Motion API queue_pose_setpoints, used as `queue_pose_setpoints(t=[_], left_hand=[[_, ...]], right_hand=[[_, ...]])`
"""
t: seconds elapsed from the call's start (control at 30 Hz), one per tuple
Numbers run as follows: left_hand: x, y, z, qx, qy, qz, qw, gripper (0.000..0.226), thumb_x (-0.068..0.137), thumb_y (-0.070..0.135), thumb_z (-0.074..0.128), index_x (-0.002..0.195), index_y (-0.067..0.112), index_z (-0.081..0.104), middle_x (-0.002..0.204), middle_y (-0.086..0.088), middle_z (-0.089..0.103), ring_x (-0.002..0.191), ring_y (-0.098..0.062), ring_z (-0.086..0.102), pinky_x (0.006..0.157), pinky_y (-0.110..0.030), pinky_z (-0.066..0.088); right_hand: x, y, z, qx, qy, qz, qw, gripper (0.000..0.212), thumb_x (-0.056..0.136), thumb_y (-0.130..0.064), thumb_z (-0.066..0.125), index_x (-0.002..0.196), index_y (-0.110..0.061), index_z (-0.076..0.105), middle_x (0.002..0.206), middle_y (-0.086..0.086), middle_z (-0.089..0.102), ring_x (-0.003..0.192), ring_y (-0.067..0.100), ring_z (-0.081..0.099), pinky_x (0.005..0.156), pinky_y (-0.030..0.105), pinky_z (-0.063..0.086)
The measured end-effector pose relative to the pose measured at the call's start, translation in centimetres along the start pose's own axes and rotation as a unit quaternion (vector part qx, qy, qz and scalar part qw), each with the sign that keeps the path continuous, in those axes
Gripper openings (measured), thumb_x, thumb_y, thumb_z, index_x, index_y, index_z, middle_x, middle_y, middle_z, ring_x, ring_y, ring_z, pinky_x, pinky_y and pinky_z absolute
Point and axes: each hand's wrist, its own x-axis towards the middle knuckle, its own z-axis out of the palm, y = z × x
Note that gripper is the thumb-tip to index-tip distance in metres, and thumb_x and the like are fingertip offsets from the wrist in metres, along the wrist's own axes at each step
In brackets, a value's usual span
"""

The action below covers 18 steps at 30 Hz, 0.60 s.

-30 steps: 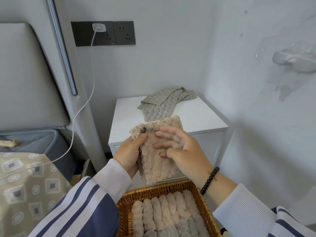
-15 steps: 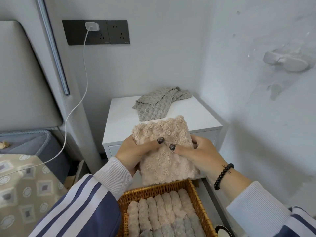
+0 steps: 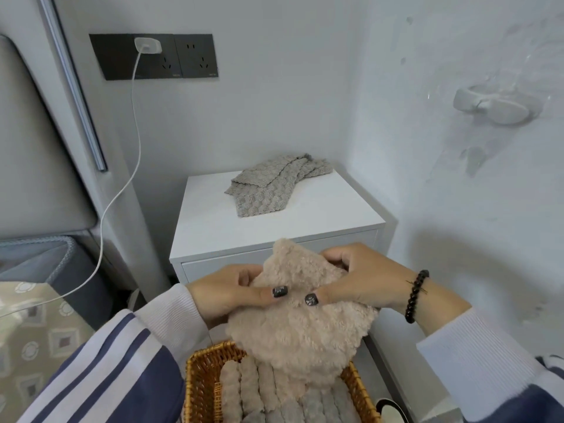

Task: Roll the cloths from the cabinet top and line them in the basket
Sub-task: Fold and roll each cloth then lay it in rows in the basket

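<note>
A fluffy beige cloth hangs in the air in front of the white cabinet, above the wicker basket. My left hand pinches its upper left edge and my right hand grips its upper right edge, thumbs close together on the front. The cloth's lower end drapes over the rolled cloths lined up in the basket, beige and grey. A grey textured cloth lies crumpled at the back of the cabinet top.
A wall stands close on the right with a white holder stuck to it. A white charger cable hangs from a dark socket panel to the left. A padded headboard and patterned bedding fill the left side.
The cloth has come down from cabinet-top height to just above the basket. My right hand went from lying flat on its front to gripping its right edge.
</note>
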Motion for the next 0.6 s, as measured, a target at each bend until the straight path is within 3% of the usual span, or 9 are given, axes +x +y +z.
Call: queue_pose_setpoints(t=[0.1,0.17,0.27,0.33,0.43,0.5,0.6], left_hand=[[-0.2,-0.3,0.5,-0.011,0.018,-0.004,1.000,0.056,0.037,0.036,0.097,0.086,0.015,0.080,0.096,-0.010,0.075,0.086,-0.021,0.073,0.070,-0.026,0.057],[-0.3,-0.1,0.5,-0.060,0.073,0.023,0.995,0.042,0.049,0.016,0.090,0.088,0.010,0.077,0.090,-0.011,0.075,0.078,-0.022,0.073,0.065,-0.028,0.058],[-1.0,0.6,0.6,-0.156,0.153,0.085,0.972,0.033,0.063,-0.002,0.070,0.096,0.003,0.068,0.086,-0.015,0.074,0.072,-0.025,0.073,0.059,-0.031,0.059],[-1.3,0.9,0.7,-0.200,0.177,0.120,0.956,0.035,0.066,-0.007,0.071,0.100,0.003,0.067,0.090,-0.016,0.074,0.075,-0.026,0.073,0.060,-0.032,0.060],[-1.2,0.8,0.5,-0.212,0.203,0.141,0.945,0.030,0.072,0.001,0.061,0.102,0.002,0.066,0.093,-0.017,0.074,0.077,-0.026,0.073,0.061,-0.032,0.060],[-1.2,0.7,0.5,-0.177,0.207,0.136,0.953,0.026,0.077,0.000,0.061,0.103,0.002,0.066,0.095,-0.015,0.074,0.078,-0.025,0.073,0.063,-0.030,0.060],[-1.4,0.4,0.3,-0.103,0.217,0.109,0.965,0.024,0.081,0.007,0.066,0.105,0.008,0.067,0.098,-0.010,0.075,0.085,-0.022,0.073,0.069,-0.029,0.060]], right_hand=[[0.0,-0.1,0.0,0.018,-0.012,-0.006,1.000,0.036,0.073,-0.022,0.082,0.106,-0.022,0.067,0.101,-0.009,0.072,0.092,0.007,0.069,0.086,0.025,0.055],[0.1,-0.2,-0.2,0.120,0.026,-0.016,0.992,0.040,0.070,-0.017,0.081,0.107,-0.017,0.067,0.105,-0.001,0.071,0.094,0.014,0.069,0.085,0.028,0.056],[0.4,0.1,-0.3,0.373,0.071,-0.016,0.925,0.042,0.064,-0.018,0.077,0.104,-0.009,0.067,0.095,0.006,0.068,0.077,0.016,0.067,0.069,0.028,0.056],[0.6,0.3,0.4,0.447,0.049,-0.005,0.893,0.050,0.062,-0.026,0.086,0.105,-0.008,0.067,0.094,0.009,0.066,0.074,0.018,0.063,0.067,0.031,0.056],[0.9,0.7,1.9,0.440,-0.003,0.026,0.898,0.075,0.044,-0.037,0.094,0.107,-0.008,0.068,0.110,0.016,0.068,0.096,0.036,0.063,0.084,0.045,0.053],[0.7,0.5,2.5,0.397,0.001,0.039,0.917,0.062,0.055,-0.030,0.091,0.108,-0.008,0.067,0.121,0.022,0.064,0.112,0.046,0.057,0.096,0.056,0.045],[0.7,0.7,2.3,0.353,0.045,0.048,0.933,0.037,0.069,-0.016,0.080,0.104,-0.008,0.068,0.111,0.017,0.070,0.107,0.034,0.065,0.095,0.048,0.050]])
